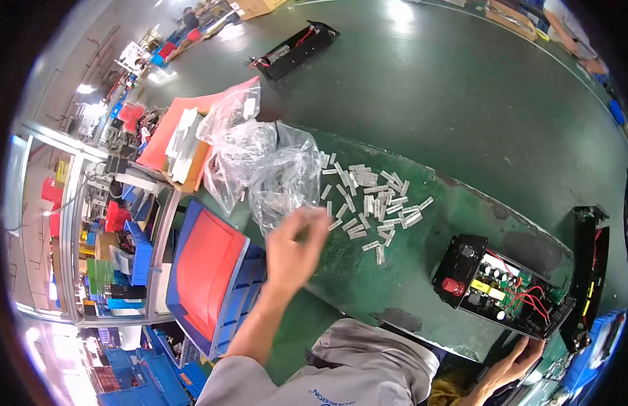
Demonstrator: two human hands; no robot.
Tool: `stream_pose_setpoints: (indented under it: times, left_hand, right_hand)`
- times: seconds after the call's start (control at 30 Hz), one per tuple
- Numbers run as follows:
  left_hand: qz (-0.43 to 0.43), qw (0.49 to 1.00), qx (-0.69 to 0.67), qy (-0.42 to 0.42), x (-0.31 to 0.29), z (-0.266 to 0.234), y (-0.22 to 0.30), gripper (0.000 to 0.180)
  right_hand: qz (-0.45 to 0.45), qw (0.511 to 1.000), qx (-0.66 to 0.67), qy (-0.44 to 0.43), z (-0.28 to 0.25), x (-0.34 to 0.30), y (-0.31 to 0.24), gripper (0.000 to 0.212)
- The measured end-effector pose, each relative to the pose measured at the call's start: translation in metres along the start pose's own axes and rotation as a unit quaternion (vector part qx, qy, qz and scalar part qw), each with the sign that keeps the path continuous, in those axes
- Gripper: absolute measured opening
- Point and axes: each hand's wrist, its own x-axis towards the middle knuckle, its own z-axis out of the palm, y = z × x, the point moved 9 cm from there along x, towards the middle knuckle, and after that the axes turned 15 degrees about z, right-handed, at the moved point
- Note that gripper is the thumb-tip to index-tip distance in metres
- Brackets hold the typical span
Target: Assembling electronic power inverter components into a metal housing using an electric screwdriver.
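My left hand (296,249) is raised over the bench beside the crumpled clear plastic bags (283,172). Its thumb and fingers curl together in a pinch; blur hides what is between the fingertips. To its right lies a loose pile of small clear rectangular pieces (376,203). At the lower right my right hand (510,369) grips the near edge of an open black electronics housing (556,312). Inside sits a circuit board (507,287) with a yellow transformer, white-topped capacitors and red wires. A round red part (453,286) sits on the housing's left end.
Another black housing (588,271) stands at the right, and one more (297,51) lies far off. A blue crate (236,298) with red sheets is at the left, below a cardboard box (192,166). Shelving (74,230) lines the left. Another person (571,34) is at the upper right.
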Motion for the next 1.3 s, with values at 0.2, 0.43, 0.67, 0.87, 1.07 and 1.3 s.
stream_pose_setpoints:
  times: [0.2, 0.43, 0.67, 0.87, 1.07, 1.3]
  left_hand:
    - [-0.009, 0.985, 0.163, 0.053, 0.016, -0.056, -0.111, 0.019]
    - [-0.028, 0.985, 0.172, 0.0, 0.05, -0.042, -0.128, 0.023]
    - [0.042, 0.975, 0.213, -0.037, 0.042, -0.03, -0.136, 0.019]
    - [0.056, 0.986, 0.156, -0.034, 0.04, -0.019, -0.136, 0.017]
    - [-0.006, 0.987, 0.161, -0.022, 0.053, -0.032, -0.148, 0.018]
    - [0.103, 0.972, 0.204, -0.055, 0.053, -0.014, -0.128, 0.016]
  right_hand:
    - [-0.02, 1.0, 0.018, -0.015, 0.011, -0.001, -0.004, 0.044]
    - [-0.097, 0.992, 0.074, -0.022, 0.007, -0.014, -0.047, 0.052]
    - [-0.086, 0.996, -0.022, 0.007, 0.003, -0.019, -0.05, 0.048]
    - [-0.042, 0.999, -0.023, -0.002, -0.003, -0.021, -0.042, 0.046]
    - [-0.043, 0.998, 0.034, -0.033, -0.002, -0.023, -0.052, 0.042]
    - [-0.035, 0.997, 0.053, -0.045, -0.002, -0.021, -0.053, 0.042]
